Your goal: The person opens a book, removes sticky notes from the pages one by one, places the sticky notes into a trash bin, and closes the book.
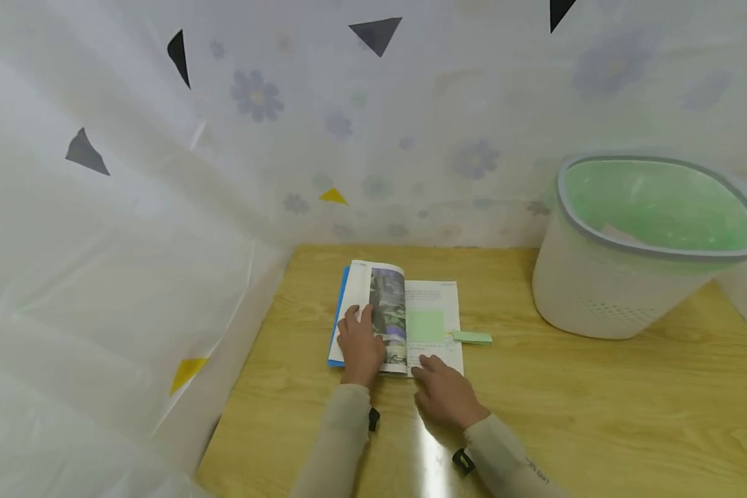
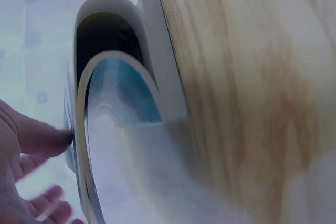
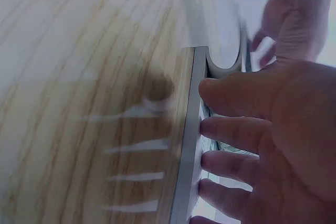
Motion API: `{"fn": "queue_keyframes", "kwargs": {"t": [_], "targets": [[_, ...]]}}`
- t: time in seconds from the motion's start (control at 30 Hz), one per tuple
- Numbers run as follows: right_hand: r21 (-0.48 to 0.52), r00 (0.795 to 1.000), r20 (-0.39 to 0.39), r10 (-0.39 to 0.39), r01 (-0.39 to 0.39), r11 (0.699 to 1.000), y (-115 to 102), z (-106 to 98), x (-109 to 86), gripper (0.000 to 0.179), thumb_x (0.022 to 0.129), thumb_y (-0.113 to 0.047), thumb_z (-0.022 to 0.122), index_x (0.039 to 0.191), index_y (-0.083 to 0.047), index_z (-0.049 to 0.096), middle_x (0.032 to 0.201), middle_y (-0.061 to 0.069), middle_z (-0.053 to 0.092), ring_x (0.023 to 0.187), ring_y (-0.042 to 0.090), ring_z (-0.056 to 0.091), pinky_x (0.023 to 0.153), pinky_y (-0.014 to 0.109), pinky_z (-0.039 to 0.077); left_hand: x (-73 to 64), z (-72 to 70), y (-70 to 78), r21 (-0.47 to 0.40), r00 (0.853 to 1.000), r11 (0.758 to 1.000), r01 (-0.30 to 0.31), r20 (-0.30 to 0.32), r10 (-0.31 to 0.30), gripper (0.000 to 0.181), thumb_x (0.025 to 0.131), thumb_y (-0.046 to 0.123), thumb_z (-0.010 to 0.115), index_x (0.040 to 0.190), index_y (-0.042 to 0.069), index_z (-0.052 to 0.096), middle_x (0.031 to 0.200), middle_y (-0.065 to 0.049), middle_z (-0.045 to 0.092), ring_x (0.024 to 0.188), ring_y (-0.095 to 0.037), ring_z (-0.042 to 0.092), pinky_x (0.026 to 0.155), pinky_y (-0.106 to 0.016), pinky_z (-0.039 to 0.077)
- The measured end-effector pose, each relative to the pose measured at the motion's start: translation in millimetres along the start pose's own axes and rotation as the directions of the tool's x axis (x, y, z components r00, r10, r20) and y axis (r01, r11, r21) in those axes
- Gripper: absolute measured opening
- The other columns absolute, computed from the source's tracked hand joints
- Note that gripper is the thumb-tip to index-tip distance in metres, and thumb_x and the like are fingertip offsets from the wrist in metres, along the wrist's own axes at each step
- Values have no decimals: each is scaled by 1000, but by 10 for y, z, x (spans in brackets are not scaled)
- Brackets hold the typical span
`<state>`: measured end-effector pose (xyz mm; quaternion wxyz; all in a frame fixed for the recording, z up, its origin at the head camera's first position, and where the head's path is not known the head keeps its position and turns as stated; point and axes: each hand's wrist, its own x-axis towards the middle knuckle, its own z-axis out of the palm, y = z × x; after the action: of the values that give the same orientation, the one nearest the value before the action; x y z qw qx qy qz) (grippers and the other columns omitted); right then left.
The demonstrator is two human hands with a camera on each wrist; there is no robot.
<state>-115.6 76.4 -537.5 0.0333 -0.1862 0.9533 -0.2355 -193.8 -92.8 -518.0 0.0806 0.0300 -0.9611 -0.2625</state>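
Observation:
An open book (image 1: pixel 432 294) with a blue cover edge lies on the wooden table. Its left side shows a bowed page with a colour picture (image 1: pixel 387 304); the right page has printed text and a pale green sticky note (image 1: pixel 426 326). A green paper strip (image 1: pixel 472 337) sticks out past the right edge. My left hand (image 1: pixel 361 349) rests on the left pages, and in the left wrist view its thumb (image 2: pixel 44 136) touches the curved pages. Over the lower part of the right page, my right hand (image 1: pixel 445 394) lies with its fingertips (image 3: pixel 212 127) against the book.
A white basket (image 1: pixel 588 297) with a green inside and a grey rim stands at the right rear of the table (image 1: pixel 535 387). Something pale (image 1: pixel 621 234) lies in it. Plastic sheeting (image 1: pixel 131 228) hangs along the left side, and a flower-patterned sheet (image 1: pixel 423 104) covers the back.

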Motion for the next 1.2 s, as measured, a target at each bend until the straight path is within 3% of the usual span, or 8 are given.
{"fn": "queue_keyframes", "kwargs": {"t": [0.13, 0.27, 0.37, 0.5, 0.63, 0.9, 1.03, 1.2], "targets": [[-1, 1000, 23, 0, 0, 1000, -42, 2, -23, 43, 90, -16, 61, 130, -2, 62, 144, 21, 53, 134, 40, 49, 102, 56, 47, -26, 21, -2, 172, 988, 974, -144, -35, 153, 53, 80, -3, 68, 126, 24, 65, 137, -6, 53, 122, -34, 49, 91, -53, 45], [5, 999, 48, 7, -7, 1000, -51, 4, -47, 45, 91, -18, 62, 133, -1, 60, 147, 22, 51, 139, 41, 45, 109, 57, 42, -80, 61, -56, 209, 973, 953, -218, -32, 230, 38, 85, 1, 62, 117, 20, 70, 126, -3, 61, 109, -30, 56, 81, -48, 48], [10, 998, 55, 14, -14, 1000, -43, 10, -52, 46, 91, -19, 63, 134, -2, 59, 149, 22, 49, 141, 42, 43, 112, 57, 39, -97, 79, -118, 176, 976, 962, -209, -16, 215, 28, 94, 17, 59, 121, 15, 67, 127, -8, 62, 109, -32, 58, 80, -50, 51], [12, 998, 52, 25, -26, 1000, -30, 14, -53, 47, 91, -20, 64, 135, -3, 59, 151, 22, 47, 142, 43, 41, 113, 58, 37, -93, 63, -189, 132, 990, 982, -138, 60, 131, 55, 96, 45, 57, 135, 7, 55, 137, -15, 56, 123, -37, 55, 92, -53, 52], [10, 998, 58, 27, -28, 1000, -24, 18, -61, 47, 92, -20, 64, 136, -3, 58, 151, 21, 46, 142, 43, 40, 114, 58, 36, -100, 71, -212, 116, 995, 990, -78, 64, 71, 63, 93, 44, 64, 142, 7, 49, 148, -19, 46, 131, -41, 49, 97, -55, 50], [-5, 999, 54, -4, 4, 1000, -15, 52, -70, 50, 90, -20, 63, 137, -3, 57, 151, 21, 47, 141, 43, 42, 111, 60, 38, -167, 151, -68, 338, 977, 922, -188, -30, 210, 29, 93, 26, 69, 121, 20, 66, 133, -10, 59, 120, -37, 57, 88, -56, 52], [13, 998, 67, -2, 2, 1000, 15, 44, -71, 50, 90, -21, 63, 137, -3, 57, 152, 21, 46, 142, 43, 41, 112, 59, 37, -214, 149, -34, 381, 989, 913, -146, 26, 147, 31, 96, 31, 63, 124, 17, 63, 125, -9, 63, 114, -33, 60, 82, -52, 55], [34, 996, 88, 14, -17, 999, 52, 25, -71, 53, 90, -22, 63, 139, -4, 56, 154, 19, 44, 145, 41, 38, 115, 58, 35, -260, 155, -40, 348, 985, 930, -123, 156, 73, 66, 91, 49, 66, 142, 11, 47, 142, -15, 52, 123, -38, 57, 73, -53, 58]]}}
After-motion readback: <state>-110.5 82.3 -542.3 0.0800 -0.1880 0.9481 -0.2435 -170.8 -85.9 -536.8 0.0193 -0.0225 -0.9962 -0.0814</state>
